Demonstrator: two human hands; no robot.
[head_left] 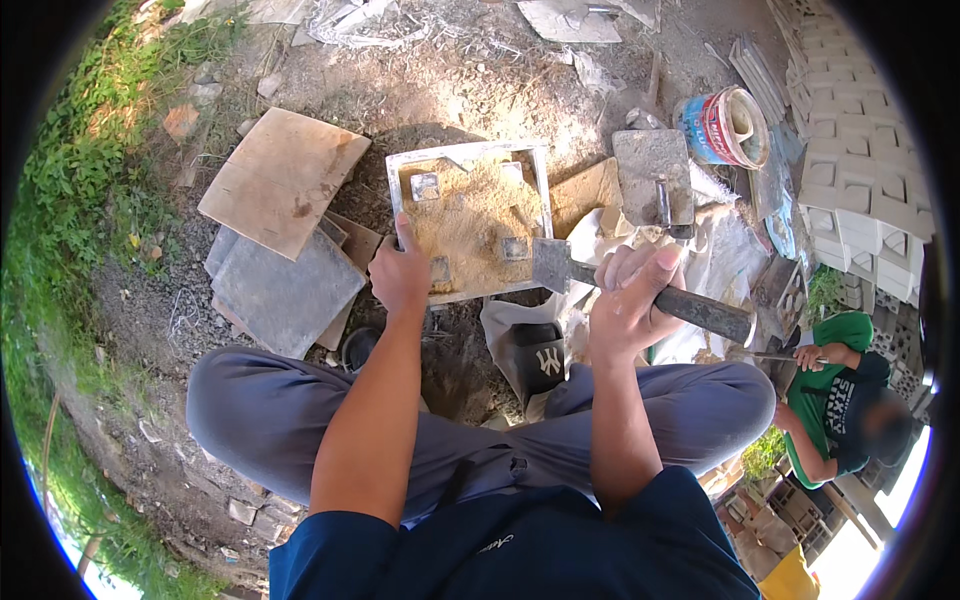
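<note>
Between my knees and the rubble lies a shallow tray with a pale rim (545, 182), filled with tan sandy material. Several small square grey pieces (425, 187) are set into that fill. My left hand (402, 275) is closed on the tray's near left side, thumb resting over the rim. In my right hand (637, 295) is a flat-bladed scraper (552, 266), gripped around its thick dark handle. Its blade sits at the tray's lower right corner; whether it touches the rim I cannot tell.
Left of the tray, a tan board (285, 185) overlaps grey slabs (292, 288). A plate with a handle (640, 165) rests to the right, near a paint bucket (712, 128). Stacked pale blocks (865, 150) line the far right. Another person (835, 400) in green works at lower right.
</note>
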